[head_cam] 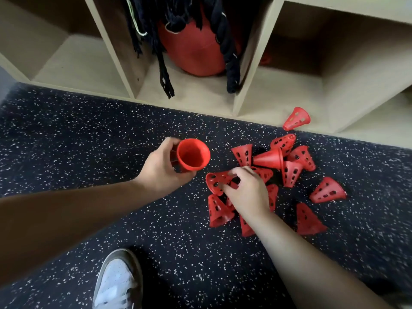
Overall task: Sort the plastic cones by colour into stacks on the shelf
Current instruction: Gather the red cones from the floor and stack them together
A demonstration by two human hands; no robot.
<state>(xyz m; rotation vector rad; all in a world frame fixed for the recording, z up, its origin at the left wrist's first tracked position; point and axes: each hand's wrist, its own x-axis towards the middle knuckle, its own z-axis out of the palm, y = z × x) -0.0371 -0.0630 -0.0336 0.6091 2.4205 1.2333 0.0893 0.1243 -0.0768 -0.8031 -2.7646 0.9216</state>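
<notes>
Several red plastic cones with holes lie scattered on the dark speckled floor in front of a wooden shelf. My left hand grips a red cone stack with its open base turned towards me. To its right, my right hand pinches a perforated red cone at the left edge of the pile, thumb and fingers around its rim. One cone rests alone against the shelf's front edge.
The shelf has open cubbies; the middle one holds a large red ball and thick dark ropes. The left cubby and right cubby look bare. My grey-white shoe stands on the floor at the bottom.
</notes>
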